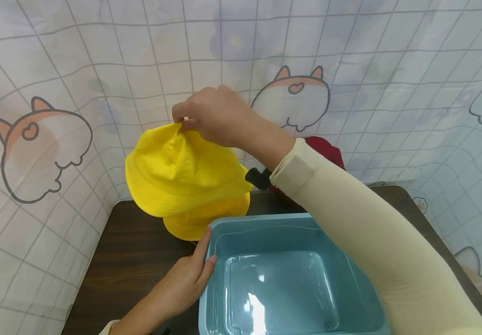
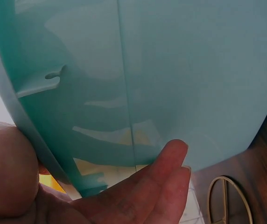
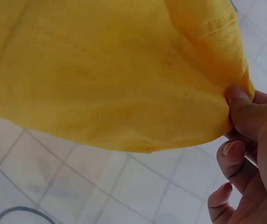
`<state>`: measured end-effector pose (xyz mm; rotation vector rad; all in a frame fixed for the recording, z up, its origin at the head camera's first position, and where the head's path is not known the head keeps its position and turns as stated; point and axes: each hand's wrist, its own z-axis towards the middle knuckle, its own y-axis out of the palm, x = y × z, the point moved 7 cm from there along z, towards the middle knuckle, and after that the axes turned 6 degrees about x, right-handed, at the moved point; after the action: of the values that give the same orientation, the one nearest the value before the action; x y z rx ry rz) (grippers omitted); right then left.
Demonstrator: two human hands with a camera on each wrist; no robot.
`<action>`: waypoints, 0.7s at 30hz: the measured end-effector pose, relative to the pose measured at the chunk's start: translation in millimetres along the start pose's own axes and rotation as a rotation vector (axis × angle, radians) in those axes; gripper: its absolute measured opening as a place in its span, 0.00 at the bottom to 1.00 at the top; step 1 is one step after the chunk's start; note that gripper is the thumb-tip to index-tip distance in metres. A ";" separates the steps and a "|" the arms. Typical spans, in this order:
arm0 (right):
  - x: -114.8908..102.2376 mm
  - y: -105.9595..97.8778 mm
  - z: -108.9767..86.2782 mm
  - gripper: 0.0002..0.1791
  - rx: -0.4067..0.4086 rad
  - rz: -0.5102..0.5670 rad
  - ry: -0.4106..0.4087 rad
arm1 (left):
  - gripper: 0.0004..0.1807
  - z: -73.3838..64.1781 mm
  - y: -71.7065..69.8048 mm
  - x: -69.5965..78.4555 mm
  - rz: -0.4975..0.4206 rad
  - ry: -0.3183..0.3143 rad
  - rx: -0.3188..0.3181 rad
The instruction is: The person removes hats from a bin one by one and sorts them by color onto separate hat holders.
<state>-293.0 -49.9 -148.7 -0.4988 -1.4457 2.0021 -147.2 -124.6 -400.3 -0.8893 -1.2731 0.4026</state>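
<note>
My right hand pinches the crown of a yellow bucket hat between thumb and fingers, and the hat hangs tilted, brim downward. In the right wrist view the thumb presses into the yellow cloth of the hat. Directly below it shows the brim of a second yellow hat, mostly covered by the first. My left hand holds the left rim of a light blue plastic bin. The left wrist view shows the fingers along the bin's outer wall, thumb on the rim's other side.
A dark red hat stands at the back, partly hidden by my right forearm. The bin rests on a dark wooden table. A gold wire ring shows near it. Behind hangs a white gridded curtain with cartoon prints.
</note>
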 end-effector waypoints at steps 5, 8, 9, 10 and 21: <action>-0.7 20.8 6.3 0.12 0.007 -0.050 -0.034 | 0.38 0.0 -0.8 0.5 -0.011 -0.011 -0.014; 0.3 33.1 7.4 0.12 -0.006 -0.060 -0.036 | 0.38 -0.6 -2.1 1.4 -0.010 -0.013 -0.008; 0.8 36.8 7.5 0.12 -0.009 -0.067 -0.037 | 0.38 -0.8 -2.2 1.4 -0.008 -0.013 -0.006; 1.3 40.3 7.6 0.11 -0.011 -0.072 -0.038 | 0.38 -0.8 -2.3 1.3 -0.008 -0.014 -0.004; 4.1 71.9 3.4 0.09 -0.001 -0.087 -0.061 | 0.38 -0.9 -1.5 -1.1 -0.042 -0.021 -0.021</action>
<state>-316.6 -65.1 -215.1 -0.3710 -1.4794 1.9636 -146.9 -126.6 -399.9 -0.8769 -1.3155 0.3674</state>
